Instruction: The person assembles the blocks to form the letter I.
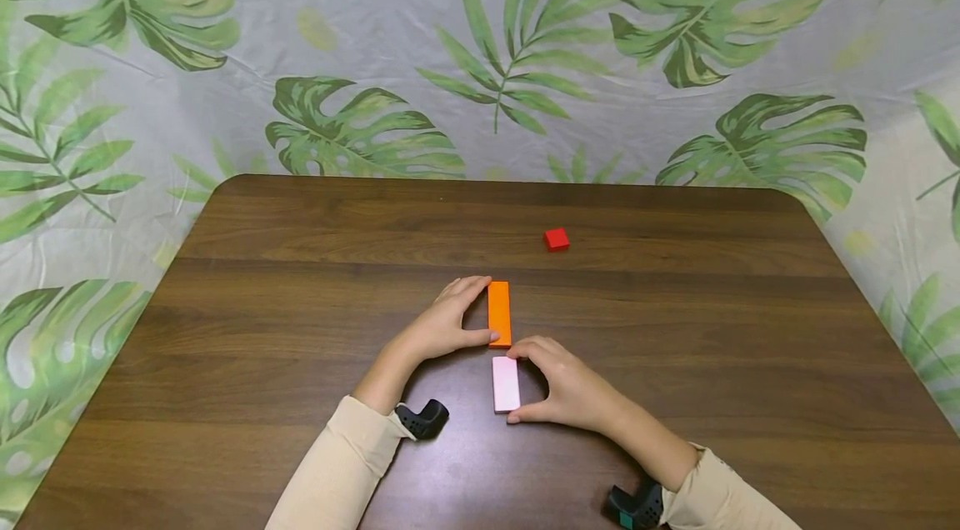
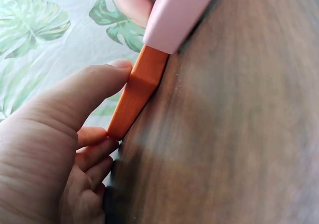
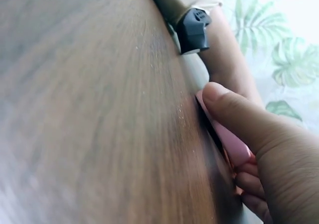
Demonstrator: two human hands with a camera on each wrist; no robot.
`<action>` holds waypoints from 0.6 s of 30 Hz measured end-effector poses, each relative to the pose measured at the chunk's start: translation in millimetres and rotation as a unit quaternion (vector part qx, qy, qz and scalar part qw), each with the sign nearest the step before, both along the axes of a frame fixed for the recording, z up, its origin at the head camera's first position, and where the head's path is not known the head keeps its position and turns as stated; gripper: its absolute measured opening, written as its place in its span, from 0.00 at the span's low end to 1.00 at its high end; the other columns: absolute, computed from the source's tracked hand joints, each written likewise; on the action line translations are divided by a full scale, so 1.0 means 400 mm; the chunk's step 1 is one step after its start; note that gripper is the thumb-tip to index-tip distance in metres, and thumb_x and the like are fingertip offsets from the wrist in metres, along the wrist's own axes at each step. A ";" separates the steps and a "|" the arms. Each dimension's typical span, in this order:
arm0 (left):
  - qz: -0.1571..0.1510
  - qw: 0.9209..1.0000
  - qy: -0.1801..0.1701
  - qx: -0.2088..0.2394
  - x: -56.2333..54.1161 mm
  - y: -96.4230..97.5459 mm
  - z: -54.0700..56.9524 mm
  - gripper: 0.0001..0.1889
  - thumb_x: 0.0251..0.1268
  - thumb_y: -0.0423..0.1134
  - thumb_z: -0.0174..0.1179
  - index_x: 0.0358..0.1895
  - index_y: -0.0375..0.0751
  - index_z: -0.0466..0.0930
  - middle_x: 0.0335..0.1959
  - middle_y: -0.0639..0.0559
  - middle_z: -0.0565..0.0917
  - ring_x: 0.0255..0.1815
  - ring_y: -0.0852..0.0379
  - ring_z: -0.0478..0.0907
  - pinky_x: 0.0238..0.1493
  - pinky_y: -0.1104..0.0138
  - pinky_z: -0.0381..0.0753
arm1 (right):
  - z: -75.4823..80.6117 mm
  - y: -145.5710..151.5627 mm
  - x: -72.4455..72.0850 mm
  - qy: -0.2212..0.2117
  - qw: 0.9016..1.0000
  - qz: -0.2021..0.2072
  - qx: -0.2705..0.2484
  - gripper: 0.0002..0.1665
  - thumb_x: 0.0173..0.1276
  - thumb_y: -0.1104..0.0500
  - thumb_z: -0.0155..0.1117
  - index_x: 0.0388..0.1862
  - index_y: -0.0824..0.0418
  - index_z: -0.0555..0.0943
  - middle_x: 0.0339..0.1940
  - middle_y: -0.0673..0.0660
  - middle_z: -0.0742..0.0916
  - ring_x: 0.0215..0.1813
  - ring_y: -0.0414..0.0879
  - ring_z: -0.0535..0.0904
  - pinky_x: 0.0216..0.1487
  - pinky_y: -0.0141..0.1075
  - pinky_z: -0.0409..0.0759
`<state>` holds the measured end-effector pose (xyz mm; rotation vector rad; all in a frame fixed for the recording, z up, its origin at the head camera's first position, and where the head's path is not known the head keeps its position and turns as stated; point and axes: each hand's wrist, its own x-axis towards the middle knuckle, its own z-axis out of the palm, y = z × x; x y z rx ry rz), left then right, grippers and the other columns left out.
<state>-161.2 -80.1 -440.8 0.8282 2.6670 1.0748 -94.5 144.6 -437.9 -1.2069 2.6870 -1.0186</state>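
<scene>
Hands pinch orange block (image 1: 498,313), pink block (image 1: 506,383) end-to-end mid-table.

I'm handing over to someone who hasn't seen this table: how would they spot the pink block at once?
Start at the brown wooden table; near its front middle two hands meet. The pink block lies flat in the right hand grip, end to end with the orange block in the left hand. It is the pale, shorter bar, nearest the person.
</scene>
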 end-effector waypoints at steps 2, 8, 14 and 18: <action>0.000 1.000 0.001 -0.002 0.000 0.000 0.000 0.42 0.50 0.51 0.63 0.67 0.37 0.56 0.65 0.44 0.61 0.67 0.45 0.51 0.65 0.55 0.47 | -0.001 -0.002 0.001 -0.001 1.000 0.000 0.001 0.41 0.43 0.38 0.71 0.51 0.59 0.72 0.51 0.47 0.74 0.55 0.42 0.67 0.56 0.39 0.67; -0.005 1.000 0.013 0.006 0.000 0.001 0.001 0.41 0.49 0.49 0.64 0.66 0.35 0.57 0.64 0.41 0.62 0.66 0.44 0.53 0.65 0.54 0.48 | -0.007 -0.007 -0.001 0.010 1.000 -0.003 0.007 0.41 0.42 0.36 0.70 0.50 0.59 0.72 0.49 0.47 0.74 0.53 0.41 0.67 0.56 0.38 0.66; -0.006 1.000 0.011 0.009 0.001 0.001 0.004 0.42 0.49 0.49 0.64 0.66 0.35 0.57 0.64 0.41 0.62 0.66 0.44 0.52 0.65 0.54 0.48 | -0.008 -0.008 -0.002 0.023 1.000 -0.007 0.015 0.45 0.41 0.34 0.69 0.52 0.59 0.70 0.47 0.46 0.74 0.51 0.41 0.67 0.53 0.38 0.67; -0.004 1.000 0.007 0.011 0.001 0.001 0.003 0.42 0.49 0.49 0.64 0.66 0.35 0.57 0.64 0.42 0.62 0.66 0.45 0.52 0.65 0.55 0.48 | -0.006 -0.006 -0.001 0.015 1.000 -0.006 0.022 0.47 0.41 0.33 0.69 0.55 0.58 0.68 0.48 0.45 0.73 0.51 0.40 0.66 0.53 0.38 0.67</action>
